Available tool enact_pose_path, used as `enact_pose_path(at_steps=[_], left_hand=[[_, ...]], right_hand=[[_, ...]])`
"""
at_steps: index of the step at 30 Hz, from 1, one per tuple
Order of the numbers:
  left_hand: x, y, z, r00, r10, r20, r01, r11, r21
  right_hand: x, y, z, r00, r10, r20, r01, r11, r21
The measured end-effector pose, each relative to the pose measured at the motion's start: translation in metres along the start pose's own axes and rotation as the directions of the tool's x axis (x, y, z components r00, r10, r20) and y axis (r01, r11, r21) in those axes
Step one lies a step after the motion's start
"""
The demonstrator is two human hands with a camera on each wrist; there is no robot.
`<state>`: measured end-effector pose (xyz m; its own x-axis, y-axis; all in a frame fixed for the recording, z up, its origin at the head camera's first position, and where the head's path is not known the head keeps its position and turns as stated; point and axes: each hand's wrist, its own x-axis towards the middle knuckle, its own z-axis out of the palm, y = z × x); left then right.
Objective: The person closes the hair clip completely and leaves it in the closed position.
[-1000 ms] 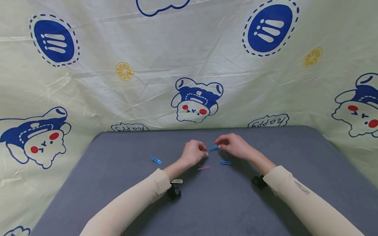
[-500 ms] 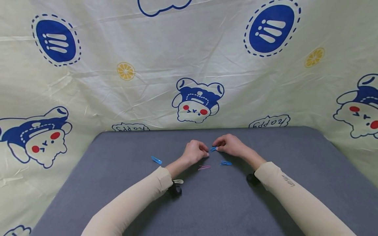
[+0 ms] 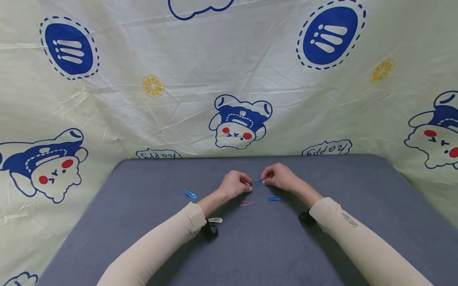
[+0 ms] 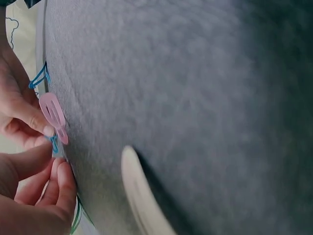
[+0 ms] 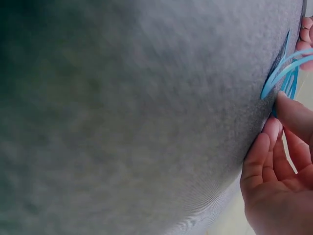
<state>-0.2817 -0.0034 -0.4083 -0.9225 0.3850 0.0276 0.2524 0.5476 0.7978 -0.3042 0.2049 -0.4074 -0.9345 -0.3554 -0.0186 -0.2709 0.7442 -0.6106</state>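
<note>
Between both hands, near the far part of the table, is a small blue snap hair clip (image 3: 257, 182). My right hand (image 3: 280, 176) pinches its right end between thumb and fingers. At the other end, my left hand (image 3: 233, 184) holds it with the fingertips; in the left wrist view this clip (image 4: 53, 142) is partly covered by thumb and fingers. Nearer me lie a pink hair clip (image 3: 247, 203) and another blue clip (image 3: 273, 198), whose arms stand spread in the right wrist view.
A third blue clip (image 3: 190, 194) lies to the left. Beside the left cuff is a cream hair clip (image 3: 215, 220), large in the left wrist view. The grey table (image 3: 250, 254) ends at a printed curtain (image 3: 179, 119). Black wrist cameras (image 3: 209, 230) hang under both wrists.
My right hand has moved slightly left and taken hold of the blue clip's right end. The clip now shows crossed, spread arms. The left hand has stayed almost in place.
</note>
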Motion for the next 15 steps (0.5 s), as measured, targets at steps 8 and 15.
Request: enact_pose_path(at_steps=[8, 15], left_hand=[[-0.001, -0.003, -0.006, 0.996, 0.026, 0.084, -0.026, 1.000, -0.003], [-0.005, -0.009, -0.012, 0.996, 0.033, 0.079, -0.029, 0.998, -0.049]], right_hand=[[-0.009, -0.001, -0.004, 1.000, 0.001, -0.015, -0.001, 0.999, -0.044], [-0.018, -0.007, -0.007, 0.999, -0.047, -0.001, 0.047, 0.999, -0.011]])
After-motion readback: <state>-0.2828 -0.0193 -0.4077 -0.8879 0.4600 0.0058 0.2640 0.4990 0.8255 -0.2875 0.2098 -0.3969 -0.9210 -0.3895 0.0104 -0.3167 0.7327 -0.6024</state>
